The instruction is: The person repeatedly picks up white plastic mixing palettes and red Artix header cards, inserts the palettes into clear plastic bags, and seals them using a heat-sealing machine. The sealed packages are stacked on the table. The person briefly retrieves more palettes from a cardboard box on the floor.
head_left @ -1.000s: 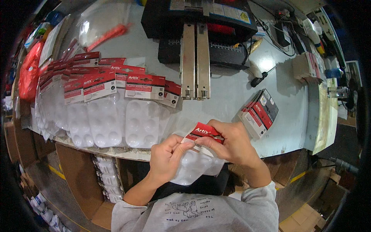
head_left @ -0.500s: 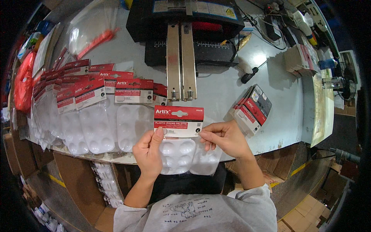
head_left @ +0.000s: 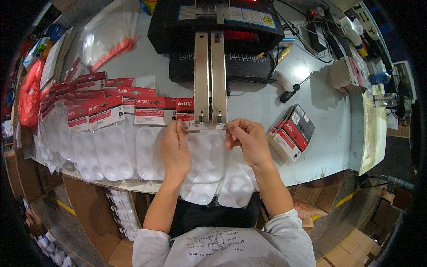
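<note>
My left hand [head_left: 176,149] pinches the left edge of a red-and-white header card [head_left: 185,111] on a clear bag, thumb on top. A white plastic paint palette [head_left: 204,153] with round wells hangs from this card toward me. At the card's right lower corner, my right hand [head_left: 248,140] has its fingers curled and pinched together. The two metal arms [head_left: 209,80] of a black machine [head_left: 215,22] lie over the card and hide its middle. Two more white palettes, one at left [head_left: 200,194] and one at right [head_left: 236,187], lie nearer me at the table's edge.
Bagged palettes with red header cards [head_left: 106,111] overlap on the left. Stacked folded cards [head_left: 292,132] lie on the right, a screwdriver [head_left: 293,91] behind them. More cards [head_left: 346,74] stand at far right. Clear bags [head_left: 111,33] lie at back left; cardboard boxes [head_left: 89,213] stand below.
Both hands have moved away from me, carrying the header card under the machine's metal arms. The palette below has come up with it. My right hand's fingers have curled tighter.
</note>
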`<state>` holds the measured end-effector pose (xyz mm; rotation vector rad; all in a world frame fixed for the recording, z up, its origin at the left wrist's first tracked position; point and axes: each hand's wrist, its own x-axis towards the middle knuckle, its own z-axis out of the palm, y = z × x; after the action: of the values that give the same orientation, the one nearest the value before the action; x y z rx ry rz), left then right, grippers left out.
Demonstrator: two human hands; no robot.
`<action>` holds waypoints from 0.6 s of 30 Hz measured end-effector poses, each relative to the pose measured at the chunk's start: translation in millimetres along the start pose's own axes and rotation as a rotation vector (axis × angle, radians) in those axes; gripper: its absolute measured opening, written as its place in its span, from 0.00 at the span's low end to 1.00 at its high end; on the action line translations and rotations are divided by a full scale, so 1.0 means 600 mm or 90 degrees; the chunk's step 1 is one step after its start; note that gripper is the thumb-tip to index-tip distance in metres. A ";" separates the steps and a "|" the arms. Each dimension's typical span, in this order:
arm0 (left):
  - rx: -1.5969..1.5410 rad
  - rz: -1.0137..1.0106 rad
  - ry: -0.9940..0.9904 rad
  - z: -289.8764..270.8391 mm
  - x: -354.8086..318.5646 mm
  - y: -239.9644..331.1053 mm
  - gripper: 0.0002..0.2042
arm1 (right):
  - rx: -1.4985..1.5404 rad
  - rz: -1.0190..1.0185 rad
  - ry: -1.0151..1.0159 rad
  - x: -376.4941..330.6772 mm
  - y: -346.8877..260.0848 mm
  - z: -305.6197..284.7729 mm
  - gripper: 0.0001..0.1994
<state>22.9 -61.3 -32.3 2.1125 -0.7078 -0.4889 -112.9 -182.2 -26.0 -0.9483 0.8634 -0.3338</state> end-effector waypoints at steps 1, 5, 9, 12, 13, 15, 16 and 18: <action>0.008 -0.026 0.032 0.005 -0.001 -0.009 0.17 | -0.006 -0.011 0.010 0.002 0.003 0.000 0.08; -0.031 -0.038 0.043 0.019 -0.015 -0.031 0.17 | -0.057 -0.035 0.009 -0.004 0.005 -0.001 0.09; 0.175 0.131 0.050 -0.071 -0.004 -0.003 0.12 | -0.371 -0.145 0.104 -0.042 -0.032 -0.051 0.13; 0.020 -0.137 -0.002 -0.188 0.033 0.024 0.12 | -0.668 -0.273 0.334 -0.082 -0.072 -0.145 0.36; 0.086 -0.173 0.063 -0.202 0.039 0.029 0.15 | -0.750 -0.273 0.341 -0.089 -0.076 -0.171 0.42; 0.324 0.115 0.234 -0.194 0.038 0.026 0.17 | -0.870 -0.239 0.343 -0.092 -0.060 -0.204 0.53; 0.447 0.190 0.320 -0.173 0.034 0.018 0.17 | -0.909 -0.215 0.344 -0.087 -0.051 -0.214 0.57; 0.453 0.260 0.234 -0.104 0.011 -0.002 0.16 | -0.948 -0.184 0.341 -0.083 -0.041 -0.229 0.61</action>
<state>63.4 -27.8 2.4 2.4949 -1.1709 0.4338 -247.3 -244.5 -21.5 -2.4473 1.4861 -0.1396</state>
